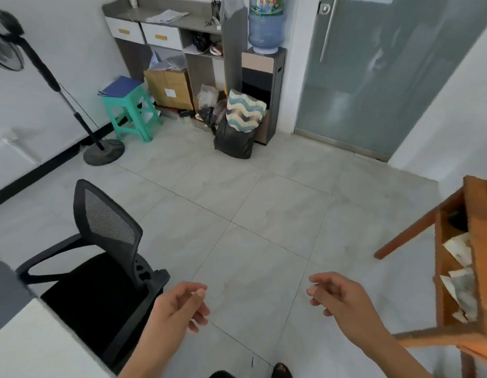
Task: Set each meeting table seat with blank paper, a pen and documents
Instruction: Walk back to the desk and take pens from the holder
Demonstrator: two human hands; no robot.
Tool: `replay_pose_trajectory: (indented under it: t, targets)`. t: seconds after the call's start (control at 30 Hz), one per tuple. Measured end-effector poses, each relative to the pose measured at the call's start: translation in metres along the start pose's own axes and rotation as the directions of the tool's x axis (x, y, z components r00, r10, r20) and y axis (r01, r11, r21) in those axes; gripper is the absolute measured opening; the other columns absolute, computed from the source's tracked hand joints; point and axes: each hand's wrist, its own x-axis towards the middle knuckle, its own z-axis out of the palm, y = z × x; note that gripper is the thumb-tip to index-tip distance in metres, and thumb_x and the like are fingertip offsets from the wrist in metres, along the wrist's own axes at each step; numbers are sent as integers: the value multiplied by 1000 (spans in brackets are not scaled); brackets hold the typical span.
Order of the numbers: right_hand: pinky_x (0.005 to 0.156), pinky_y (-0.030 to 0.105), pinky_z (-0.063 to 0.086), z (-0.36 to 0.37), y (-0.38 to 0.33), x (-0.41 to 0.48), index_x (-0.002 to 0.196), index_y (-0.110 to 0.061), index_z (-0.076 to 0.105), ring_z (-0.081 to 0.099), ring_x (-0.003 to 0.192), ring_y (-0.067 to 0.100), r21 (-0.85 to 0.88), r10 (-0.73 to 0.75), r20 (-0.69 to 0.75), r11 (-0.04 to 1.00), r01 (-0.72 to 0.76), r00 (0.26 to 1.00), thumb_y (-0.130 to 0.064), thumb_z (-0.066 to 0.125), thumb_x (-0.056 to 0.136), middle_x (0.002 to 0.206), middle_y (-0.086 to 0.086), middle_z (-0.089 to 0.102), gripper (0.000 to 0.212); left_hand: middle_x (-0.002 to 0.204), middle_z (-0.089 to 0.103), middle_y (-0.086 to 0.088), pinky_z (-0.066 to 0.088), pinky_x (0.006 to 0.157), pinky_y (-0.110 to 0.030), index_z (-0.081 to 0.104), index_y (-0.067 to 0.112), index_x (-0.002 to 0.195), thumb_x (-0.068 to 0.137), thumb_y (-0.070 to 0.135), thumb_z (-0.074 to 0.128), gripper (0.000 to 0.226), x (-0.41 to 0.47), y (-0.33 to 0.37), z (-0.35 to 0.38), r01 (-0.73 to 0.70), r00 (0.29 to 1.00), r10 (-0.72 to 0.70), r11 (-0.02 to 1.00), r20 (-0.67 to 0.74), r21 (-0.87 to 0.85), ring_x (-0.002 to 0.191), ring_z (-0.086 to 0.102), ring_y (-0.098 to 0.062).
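1. The fingers of our left hand are loosely curled and hold nothing. Those of our right hand are just as slack, a little apart, and empty. Both hands hover over the tiled floor at the bottom centre of the frame.
2. Just left of the left hand stands a black office chair, beside the white desk in the lower left corner. No paper or pen shows on the part of the desk we can see.
3. At the right edge, a wooden shelf holds some crumpled, stained sheets, which are unlikely to be what we want.
4. The likely supplies lie well apart from us, toward the top of the frame. A loose stack of papers sits on top of the grey cabinet, its long side running across the frame. Blue folders rest on a green stool below it. A dark cup further right may hold pens, but it is too small to tell.
5. We judge this step to be fetching. Everything lies up and left of the fingers, so the left hand is slightly nearer, but we must walk over first.
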Motion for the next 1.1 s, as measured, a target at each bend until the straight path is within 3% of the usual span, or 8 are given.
replay_pose_trajectory:
  t: [0.23, 0.4, 0.73, 1.1]
  targets:
    - [62, 27, 51, 20, -86, 157, 95, -20, 70, 71, 73, 15, -60, -85, 129, 994, 94, 988, -9, 68, 88, 81, 5, 76, 13, 63, 68, -17, 47, 49, -33, 68, 2, 95, 93, 3, 56, 12, 104, 24, -20, 96, 984, -107, 992, -141, -86, 54, 61, -26]
    - [60, 26, 50, 66, -137, 259, 96, -16, 70, 71, 74, 20, -38, -83, 151, 995, 90, 985, -7, 67, 88, 82, 9, 75, 13, 61, 67, -13, 45, 45, -30, 68, 2, 95, 93, 3, 56, 12, 217, 63, -59, 68, 976, -87, 993, -201, -100, 52, 60, -24]
    - [60, 27, 51, 104, -261, 438, 95, -16, 71, 72, 73, 19, 30, -101, 96, 995, 99, 990, -6, 68, 87, 83, 7, 76, 14, 62, 68, -13, 47, 46, -30, 68, 4, 92, 93, 3, 55, 13, 431, 190, -111, -30, 991, 27, 999, -131, -23, 52, 61, -23]
    - [62, 29, 51, 143, -371, 695, 96, -16, 71, 72, 73, 18, 11, -96, 190, 995, 95, 977, -7, 67, 88, 81, 5, 77, 13, 60, 67, -14, 46, 44, -29, 68, 1, 91, 93, 1, 55, 14, 654, 278, -138, 9, 969, -23, 998, -248, -58, 51, 61, -25]
